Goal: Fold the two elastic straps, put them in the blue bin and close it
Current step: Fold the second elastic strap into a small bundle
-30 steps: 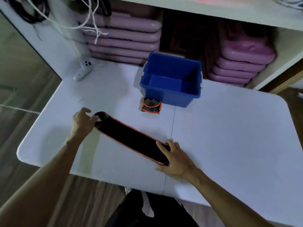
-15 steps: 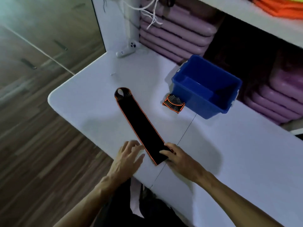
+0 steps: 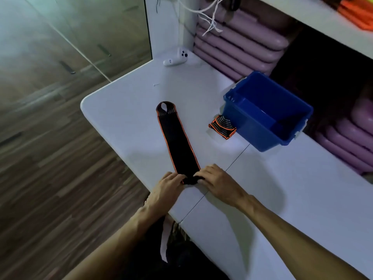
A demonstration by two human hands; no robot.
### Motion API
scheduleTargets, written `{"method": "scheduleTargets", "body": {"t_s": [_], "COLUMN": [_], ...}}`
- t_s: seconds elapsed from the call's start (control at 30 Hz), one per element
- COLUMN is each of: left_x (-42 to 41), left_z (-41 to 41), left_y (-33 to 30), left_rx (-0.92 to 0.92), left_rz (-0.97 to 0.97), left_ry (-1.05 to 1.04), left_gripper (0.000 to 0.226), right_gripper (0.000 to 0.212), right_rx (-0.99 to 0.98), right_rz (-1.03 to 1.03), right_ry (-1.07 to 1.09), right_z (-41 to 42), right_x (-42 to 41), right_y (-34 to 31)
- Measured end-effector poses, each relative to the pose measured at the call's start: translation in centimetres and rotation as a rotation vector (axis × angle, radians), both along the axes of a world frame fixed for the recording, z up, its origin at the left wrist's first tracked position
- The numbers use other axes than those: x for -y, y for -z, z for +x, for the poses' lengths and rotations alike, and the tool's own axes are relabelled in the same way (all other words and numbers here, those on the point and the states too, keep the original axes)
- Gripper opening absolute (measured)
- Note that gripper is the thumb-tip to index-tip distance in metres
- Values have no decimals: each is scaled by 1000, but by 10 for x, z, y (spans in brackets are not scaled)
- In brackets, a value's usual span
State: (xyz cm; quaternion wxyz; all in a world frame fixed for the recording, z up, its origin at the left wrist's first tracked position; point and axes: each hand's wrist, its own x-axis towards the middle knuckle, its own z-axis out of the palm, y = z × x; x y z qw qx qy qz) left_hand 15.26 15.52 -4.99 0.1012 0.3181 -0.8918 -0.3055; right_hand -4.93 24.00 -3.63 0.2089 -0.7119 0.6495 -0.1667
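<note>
Both of our hands meet at the near end of the unfolded strap (image 3: pixel 178 141), close to the near edge of the tabletop (image 3: pixel 302 199). The left hand (image 3: pixel 166 187) pinches that end from the left with curled fingers; the right hand (image 3: pixel 217 181) grips it from the right, fingers bent over the black fabric, which looks bunched or turned up between them. From the hands the strap runs straight away, long axis pointing toward the far left corner of the tabletop, its looped end (image 3: pixel 166 108) lying flat and well apart from us. Neither hand is nearer; they sit level, one on each side. We judge the fold or roll must travel along that axis, away from the body. The second strap, the folded bundle (image 3: pixel 222 127), lies to the right of the long one, touching or just beside the near wall of the blue bin (image 3: pixel 260 138), which stands open toward the back edge. No lid in view. A white controller (image 3: pixel 176 58) sits near the far corner.
</note>
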Motion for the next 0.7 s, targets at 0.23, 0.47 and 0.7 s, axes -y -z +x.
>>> {"method": "scheduleTargets", "body": {"t_s": [0.23, 0.47, 0.7], "left_x": [23, 24, 12], "left_z": [-12, -26, -18], "left_y": [-1, -2, 0], "left_rx": [3, 93, 85], "left_rz": [279, 311, -135], "left_ry": [-168, -344, -186], "left_gripper": [22, 25, 37], "right_gripper": [28, 22, 15], "right_rx": [191, 240, 281], "right_rz": [223, 209, 119], "right_ry": [81, 153, 233], "right_z": [-7, -6, -1], "right_x": [37, 60, 53], "right_y": [-6, 3, 17]}}
